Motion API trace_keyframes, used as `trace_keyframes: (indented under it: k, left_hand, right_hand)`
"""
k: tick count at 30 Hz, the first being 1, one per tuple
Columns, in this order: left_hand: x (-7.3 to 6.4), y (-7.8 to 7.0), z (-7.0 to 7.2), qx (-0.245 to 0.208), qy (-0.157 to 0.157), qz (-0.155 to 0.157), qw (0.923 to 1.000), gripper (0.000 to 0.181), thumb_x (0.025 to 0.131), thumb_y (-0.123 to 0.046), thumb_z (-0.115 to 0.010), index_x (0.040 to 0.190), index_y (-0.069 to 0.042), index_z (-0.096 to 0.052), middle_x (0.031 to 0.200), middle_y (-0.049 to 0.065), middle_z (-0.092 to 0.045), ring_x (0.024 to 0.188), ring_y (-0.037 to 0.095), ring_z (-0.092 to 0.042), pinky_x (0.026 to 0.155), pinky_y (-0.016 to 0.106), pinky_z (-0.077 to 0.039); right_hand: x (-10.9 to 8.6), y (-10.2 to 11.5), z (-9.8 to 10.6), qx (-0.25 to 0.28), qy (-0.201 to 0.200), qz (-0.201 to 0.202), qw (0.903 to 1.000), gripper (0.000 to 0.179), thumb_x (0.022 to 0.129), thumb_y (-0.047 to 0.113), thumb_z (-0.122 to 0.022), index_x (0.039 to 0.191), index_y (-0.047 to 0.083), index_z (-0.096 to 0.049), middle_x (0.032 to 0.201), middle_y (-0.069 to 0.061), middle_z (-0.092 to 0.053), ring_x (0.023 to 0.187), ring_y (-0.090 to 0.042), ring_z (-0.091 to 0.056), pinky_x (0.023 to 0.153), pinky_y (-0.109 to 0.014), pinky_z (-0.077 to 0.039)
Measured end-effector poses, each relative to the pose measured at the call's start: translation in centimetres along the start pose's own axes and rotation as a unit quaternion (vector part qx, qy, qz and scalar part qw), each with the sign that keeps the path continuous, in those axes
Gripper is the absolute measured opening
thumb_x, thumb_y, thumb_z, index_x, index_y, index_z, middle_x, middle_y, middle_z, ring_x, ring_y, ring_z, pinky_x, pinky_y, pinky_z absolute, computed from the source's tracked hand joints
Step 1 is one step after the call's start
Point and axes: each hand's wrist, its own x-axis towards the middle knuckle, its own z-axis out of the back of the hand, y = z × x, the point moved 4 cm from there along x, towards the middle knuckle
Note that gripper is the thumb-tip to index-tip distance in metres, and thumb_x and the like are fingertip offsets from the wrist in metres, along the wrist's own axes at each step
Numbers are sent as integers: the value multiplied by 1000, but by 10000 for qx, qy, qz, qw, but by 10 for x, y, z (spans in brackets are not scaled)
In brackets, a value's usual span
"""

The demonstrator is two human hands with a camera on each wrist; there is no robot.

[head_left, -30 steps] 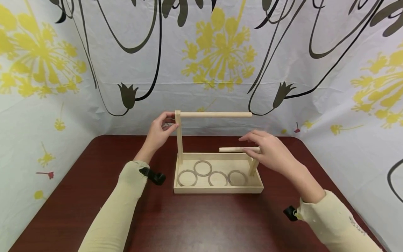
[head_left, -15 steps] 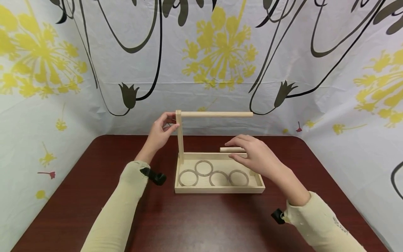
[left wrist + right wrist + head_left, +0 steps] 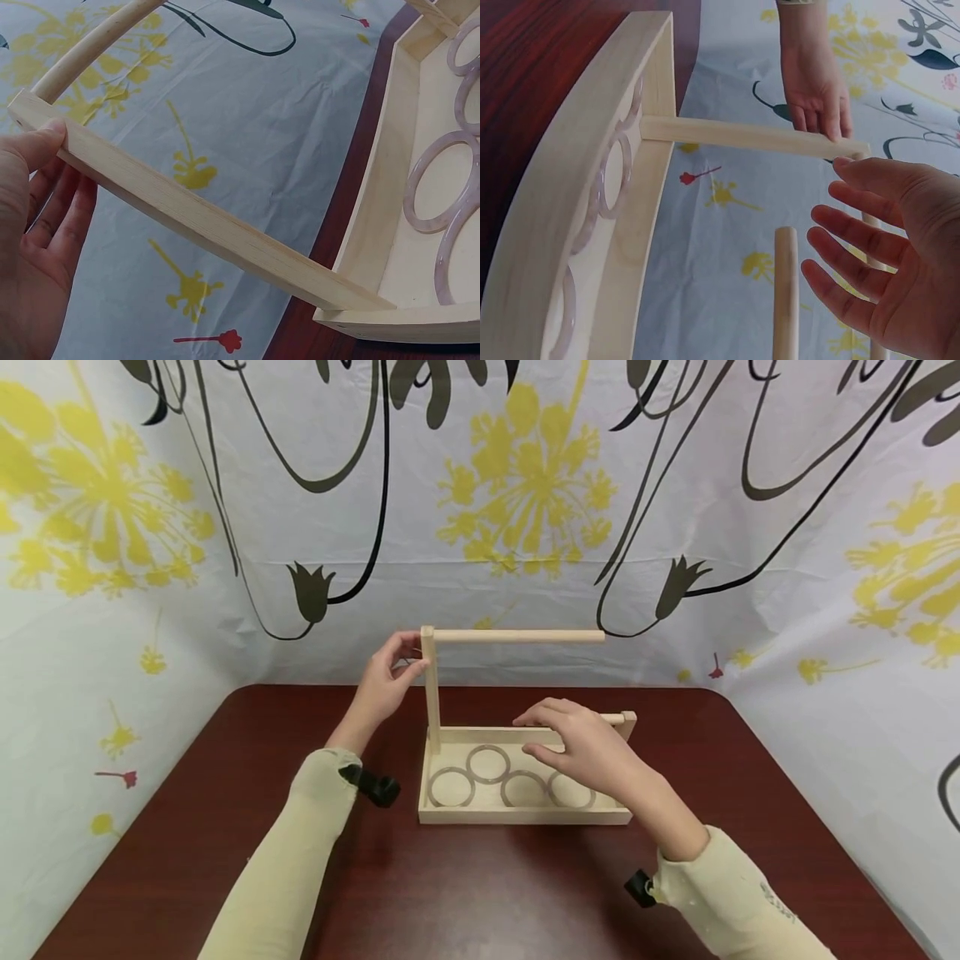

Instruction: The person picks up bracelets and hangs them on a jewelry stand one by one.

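From my end I look first at the wooden stand, whose shallow tray sits flat on the table between the person's two arms. A tall post rises at its left end and a short post at its right; the upper rod and the lower rod are each carried by one post only, which I judge leaves their far ends free for things to slip over. Four pale rings lie inside the tray, where I suppose the low walls are there to stop them straying.

The left hand has the top of the tall post pinched, thumb on one side and fingers behind, and my guess is that this steadies the frame, since a hold that high resists tipping well. The right hand hangs over the tray's right half, its thumb and fingers apart with nothing between them; my right wrist feed shows the lower rod's tip just beside those fingers.

Further out I see the dark red table, and behind it a flower-printed cloth closing off the background
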Motion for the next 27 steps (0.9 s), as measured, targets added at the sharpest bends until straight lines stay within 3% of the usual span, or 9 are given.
trace_keyframes:
  k: [4,10,13,18,27]
  left_hand:
    - [-1,0,0,90,24,-3,10000,36,97,-3,-62,131,3,-53,121,24,-61,109,18,-59,90,22,-53]
    - [-1,0,0,81,6,-4,10000,36,97,-3,-62,131,3,-53,122,23,-60,109,16,-59,89,16,-52]
    - [-1,-1,0,82,8,19,10000,36,97,-3,-62,131,3,-53,123,23,-60,110,21,-59,91,21,-53]
    - [-1,-1,0,108,17,68,9999,36,97,-3,-61,132,3,-53,125,23,-59,113,27,-59,95,30,-53]
    - [-1,2,-1,144,16,60,9999,36,98,-4,-61,133,3,-52,126,24,-58,115,31,-59,95,29,-53]
  right_hand:
    - [-1,1,-6,54,-39,-5,10000,29,89,22,-76,116,18,-70,114,4,-69,106,-18,-66,89,-38,-56]
    - [-3,5,-15,72,-29,-135,9999,33,86,26,-79,117,19,-70,113,6,-69,101,-15,-66,80,-36,-55]
    - [-4,5,-21,88,-65,-115,9999,32,86,28,-79,116,21,-70,110,8,-69,99,-14,-66,77,-34,-55]
    - [-4,7,-30,391,-123,22,9992,31,86,26,-79,115,19,-70,108,8,-69,98,-16,-67,83,-33,-56]
    - [-5,6,-47,968,-58,72,9953,36,83,25,-82,117,18,-70,115,3,-71,103,-18,-69,87,-34,-57]
